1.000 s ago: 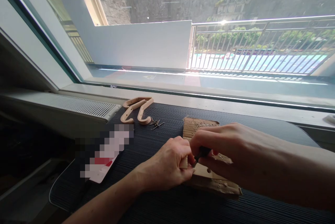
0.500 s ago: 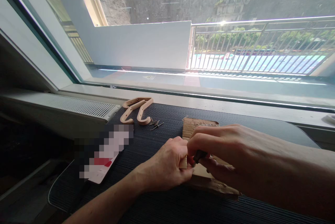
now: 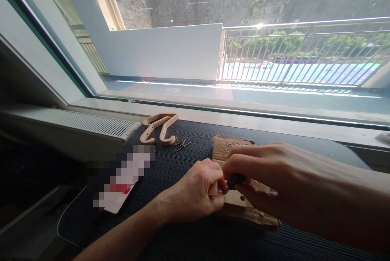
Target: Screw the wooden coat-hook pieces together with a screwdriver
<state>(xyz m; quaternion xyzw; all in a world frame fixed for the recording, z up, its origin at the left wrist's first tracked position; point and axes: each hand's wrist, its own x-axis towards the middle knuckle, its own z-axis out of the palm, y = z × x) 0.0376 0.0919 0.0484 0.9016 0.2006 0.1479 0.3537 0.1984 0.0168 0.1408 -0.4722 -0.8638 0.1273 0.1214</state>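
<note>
My left hand [image 3: 196,192] is closed around one end of a pale wooden piece [image 3: 233,201], whose body has a round dark hole. To its right, my right hand [image 3: 262,171] pinches a short dark tool [image 3: 235,180], its tip down by the wood, close to my left fingers. The tool's exact kind is hard to make out, since my fingers cover much of it. Under the wood lies a rough piece of brown cardboard [image 3: 227,145] with small shavings or crumbs on it.
Curved wooden hooks [image 3: 167,131] with holes lie at the back of the dark ribbed table [image 3: 183,236]. Several screws [image 3: 182,144] are beside them. A blurred pale flat object [image 3: 114,204] lies at the left. Behind stand a window sill [image 3: 207,116] and a white radiator [image 3: 91,122].
My right hand has shifted slightly right and turned a little with the dark tool, baring the hole in the wood. My left hand stays in place.
</note>
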